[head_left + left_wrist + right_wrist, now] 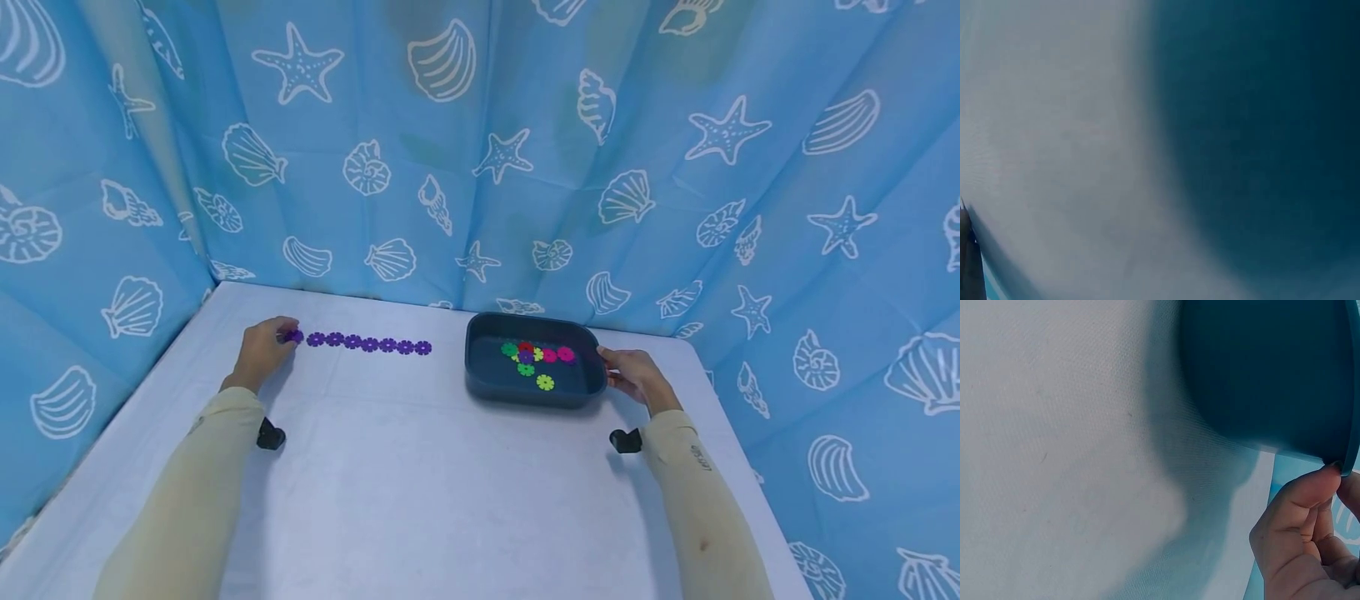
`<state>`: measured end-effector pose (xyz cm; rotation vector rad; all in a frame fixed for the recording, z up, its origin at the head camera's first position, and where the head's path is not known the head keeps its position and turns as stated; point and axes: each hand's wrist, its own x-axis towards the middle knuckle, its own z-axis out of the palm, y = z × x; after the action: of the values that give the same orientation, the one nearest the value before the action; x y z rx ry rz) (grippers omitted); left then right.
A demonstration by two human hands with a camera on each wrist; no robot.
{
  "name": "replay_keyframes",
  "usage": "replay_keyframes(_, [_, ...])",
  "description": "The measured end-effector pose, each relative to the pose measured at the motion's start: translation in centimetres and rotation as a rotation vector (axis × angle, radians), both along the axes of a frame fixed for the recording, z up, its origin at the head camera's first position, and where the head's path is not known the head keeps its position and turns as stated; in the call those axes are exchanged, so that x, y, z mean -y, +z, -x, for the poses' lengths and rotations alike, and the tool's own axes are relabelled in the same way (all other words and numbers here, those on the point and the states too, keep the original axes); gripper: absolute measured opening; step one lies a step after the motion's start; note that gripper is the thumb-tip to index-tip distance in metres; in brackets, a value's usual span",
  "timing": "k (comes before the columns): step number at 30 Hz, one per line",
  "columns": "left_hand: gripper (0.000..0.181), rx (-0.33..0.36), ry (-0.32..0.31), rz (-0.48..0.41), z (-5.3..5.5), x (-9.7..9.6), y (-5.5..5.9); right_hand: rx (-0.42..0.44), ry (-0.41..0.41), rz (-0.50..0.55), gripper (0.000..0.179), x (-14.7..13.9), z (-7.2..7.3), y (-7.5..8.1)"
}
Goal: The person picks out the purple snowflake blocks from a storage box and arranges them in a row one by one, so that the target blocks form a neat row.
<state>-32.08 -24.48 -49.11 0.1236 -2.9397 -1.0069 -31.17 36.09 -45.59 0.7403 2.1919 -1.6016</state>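
Observation:
In the head view, my left hand (262,348) pinches a purple flower-shaped disc (296,337) at the left end of a row. The row of purple discs (370,344), several of them, runs rightward across the white table. My right hand (636,372) holds the right end of a dark blue-grey tray (534,400). Thumb and fingers grip its rim, as the right wrist view shows with the hand (1300,531) below the tray wall (1266,375). Inside the tray lie several loose discs, among them a yellow disc (545,382) and a pink disc (566,354).
The white tablecloth (420,492) covers the table. Behind it and at both sides hangs a blue curtain (525,108) with white shell and starfish prints. A black wrist camera (270,435) sits by the left wrist, another black camera (626,441) by the right.

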Motion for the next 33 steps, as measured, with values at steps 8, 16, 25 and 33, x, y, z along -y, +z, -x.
replay_keyframes(8, [0.043,0.007,-0.018,-0.014,0.7,0.1,-0.5,-0.001,0.006,-0.004,0.059,0.2,0.0,0.3])
replay_keyframes(16, [0.051,0.065,-0.022,-0.033,0.8,-0.1,-0.7,-0.009,0.006,-0.003,0.059,0.0,0.0,0.2])
replay_keyframes(25, [0.055,0.084,-0.054,-0.002,0.7,-0.7,-0.5,-0.006,0.005,0.0,0.059,0.0,-0.1,-0.2])
replay_keyframes(33, [0.052,0.06,-0.028,0.017,1.0,-1.3,-0.7,-0.002,0.006,-0.011,0.062,0.0,-0.2,0.1])
